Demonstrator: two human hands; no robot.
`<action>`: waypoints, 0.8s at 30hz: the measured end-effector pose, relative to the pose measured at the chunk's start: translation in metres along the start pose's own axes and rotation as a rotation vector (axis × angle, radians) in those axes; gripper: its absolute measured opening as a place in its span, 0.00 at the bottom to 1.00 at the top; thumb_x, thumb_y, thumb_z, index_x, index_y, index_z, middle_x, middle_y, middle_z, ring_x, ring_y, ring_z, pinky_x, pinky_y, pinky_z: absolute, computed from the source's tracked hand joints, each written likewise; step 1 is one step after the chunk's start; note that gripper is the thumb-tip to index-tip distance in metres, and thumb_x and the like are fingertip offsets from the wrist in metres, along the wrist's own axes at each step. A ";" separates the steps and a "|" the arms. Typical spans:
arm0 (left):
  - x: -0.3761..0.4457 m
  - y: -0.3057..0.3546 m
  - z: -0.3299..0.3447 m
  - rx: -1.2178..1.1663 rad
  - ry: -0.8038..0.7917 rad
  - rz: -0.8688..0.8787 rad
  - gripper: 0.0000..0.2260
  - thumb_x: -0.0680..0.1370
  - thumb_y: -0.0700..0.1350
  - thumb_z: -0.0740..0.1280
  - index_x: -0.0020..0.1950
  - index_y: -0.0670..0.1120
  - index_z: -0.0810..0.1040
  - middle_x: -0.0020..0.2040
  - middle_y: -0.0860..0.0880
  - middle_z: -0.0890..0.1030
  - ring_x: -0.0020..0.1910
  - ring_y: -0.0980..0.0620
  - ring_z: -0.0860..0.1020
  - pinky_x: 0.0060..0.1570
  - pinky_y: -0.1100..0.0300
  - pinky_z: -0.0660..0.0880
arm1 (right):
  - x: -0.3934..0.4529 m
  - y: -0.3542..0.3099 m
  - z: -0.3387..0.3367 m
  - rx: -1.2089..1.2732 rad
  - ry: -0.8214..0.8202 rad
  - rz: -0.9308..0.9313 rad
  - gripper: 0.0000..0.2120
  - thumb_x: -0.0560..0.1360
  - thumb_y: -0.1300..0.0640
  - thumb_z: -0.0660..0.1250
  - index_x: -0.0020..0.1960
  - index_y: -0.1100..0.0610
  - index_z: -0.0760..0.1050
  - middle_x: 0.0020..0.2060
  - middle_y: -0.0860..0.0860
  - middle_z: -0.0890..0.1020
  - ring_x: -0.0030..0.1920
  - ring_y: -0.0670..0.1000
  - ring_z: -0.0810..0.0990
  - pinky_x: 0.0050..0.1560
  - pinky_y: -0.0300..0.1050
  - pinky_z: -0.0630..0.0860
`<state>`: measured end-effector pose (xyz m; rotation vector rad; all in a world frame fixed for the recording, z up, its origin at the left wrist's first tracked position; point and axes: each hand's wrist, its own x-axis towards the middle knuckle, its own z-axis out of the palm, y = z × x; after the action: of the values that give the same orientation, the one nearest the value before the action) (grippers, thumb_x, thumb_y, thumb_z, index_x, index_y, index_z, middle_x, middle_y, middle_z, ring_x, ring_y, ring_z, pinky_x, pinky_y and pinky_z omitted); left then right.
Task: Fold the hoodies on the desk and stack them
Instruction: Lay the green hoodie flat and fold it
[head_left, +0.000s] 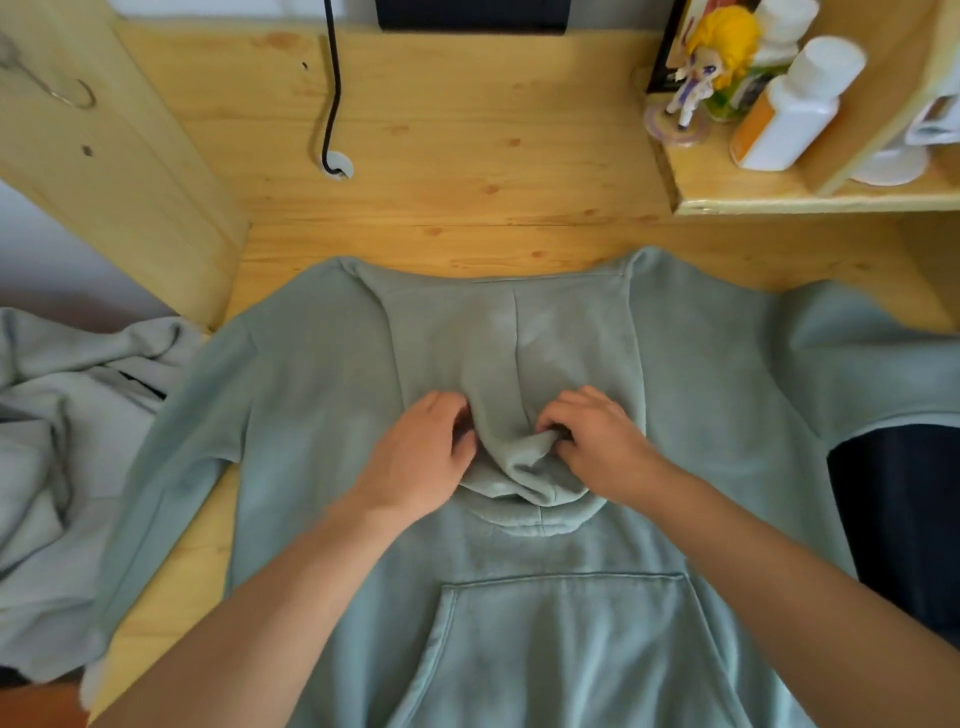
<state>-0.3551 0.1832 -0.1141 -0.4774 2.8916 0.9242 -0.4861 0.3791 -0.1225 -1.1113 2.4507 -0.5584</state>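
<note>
A sage-green cotton hoodie (519, 597) lies spread front-up on the pale pine wooden surface (467, 156), its kangaroo pocket (566, 634) toward the person and its hood (514, 353) laid flat beyond the neckline, pointing away. The left sleeve runs down along the left edge of the surface, while the right sleeve spreads out to the right and drapes over the edge there. Both hands work at the base of the hood, near the collar: the left hand (426, 452) has its fingers curled into the fabric on the left side of a bunched ridge of cloth, and the right hand (597, 441) pinches the same bunched fold from the right, thumb and fingers closed on the material. The two hands sit close together with only the raised fold between them. A second, lighter grey hoodie (62, 457) lies crumpled off the left side of the surface, just beside the green sleeve. A black cable (335, 93) drops from the back into a round grommet in the wood. On a raised wooden shelf (779, 200) at the upper right stand a small yellow-haired figurine (711, 62) on a clear round base and a white plastic bottle with an orange label (795, 109), near each other, with other white items behind them that are too blurred to identify.
</note>
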 end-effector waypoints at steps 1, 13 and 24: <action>0.004 0.000 -0.002 -0.065 -0.023 -0.053 0.13 0.80 0.50 0.68 0.63 0.48 0.74 0.59 0.50 0.76 0.56 0.47 0.78 0.54 0.53 0.74 | 0.001 -0.002 -0.002 0.041 -0.009 0.027 0.13 0.70 0.67 0.68 0.48 0.51 0.79 0.42 0.40 0.73 0.51 0.50 0.74 0.55 0.51 0.72; 0.037 0.020 -0.041 -0.149 0.209 0.119 0.10 0.76 0.53 0.73 0.43 0.49 0.77 0.46 0.51 0.72 0.50 0.47 0.74 0.49 0.53 0.71 | 0.013 -0.057 -0.130 0.324 0.306 -0.023 0.17 0.75 0.69 0.62 0.50 0.47 0.75 0.48 0.44 0.85 0.52 0.45 0.81 0.54 0.42 0.75; 0.074 0.062 -0.129 -0.285 0.346 0.190 0.18 0.83 0.48 0.65 0.36 0.50 0.62 0.32 0.53 0.64 0.31 0.58 0.64 0.32 0.63 0.61 | 0.011 -0.067 -0.124 0.311 0.400 0.148 0.55 0.69 0.46 0.78 0.82 0.48 0.44 0.75 0.44 0.62 0.76 0.47 0.59 0.74 0.40 0.57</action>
<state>-0.4414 0.1368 0.0141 -0.4216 3.1670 1.4268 -0.5138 0.3540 0.0137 -0.7409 2.6184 -1.1615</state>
